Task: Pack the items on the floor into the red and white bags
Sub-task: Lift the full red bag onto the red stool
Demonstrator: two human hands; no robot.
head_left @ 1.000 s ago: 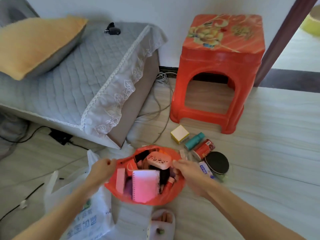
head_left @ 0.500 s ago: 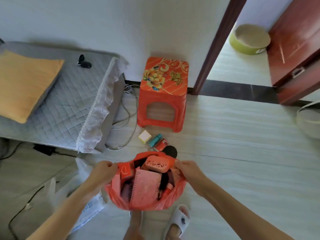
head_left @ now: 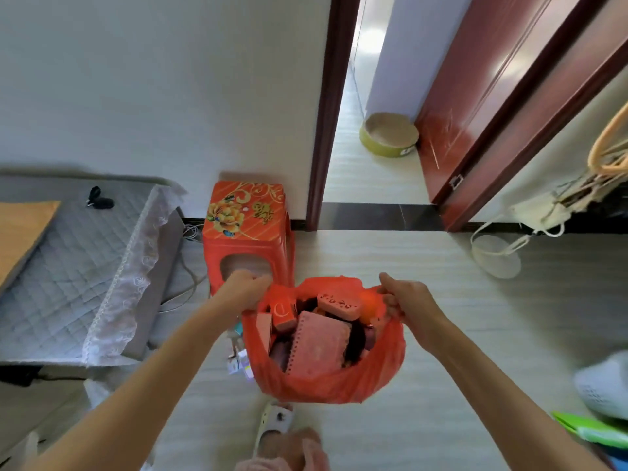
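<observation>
The red plastic bag [head_left: 339, 382] hangs lifted off the floor between my hands, its mouth held wide. My left hand [head_left: 246, 288] grips the left handle and my right hand [head_left: 406, 300] grips the right handle. Inside lie a pink spiral notebook [head_left: 319, 345], a pink case [head_left: 338, 304], a red box [head_left: 281, 311] and other items. A few small items [head_left: 239, 363] still lie on the floor, half hidden behind the bag's left side. A corner of the white bag [head_left: 29, 447] shows at the bottom left.
A red plastic stool [head_left: 246, 229] stands against the wall just behind the bag. A grey quilted bed [head_left: 68, 266] fills the left. An open doorway [head_left: 380, 185] lies ahead, a white bundle [head_left: 603, 385] and green item [head_left: 591, 428] at right. My slippered foot [head_left: 273, 426] is below.
I have stood up, lifting the red bag off the floor by both handles. The view has risen and swung right, and the loose floor items are now mostly hidden behind the bag.
</observation>
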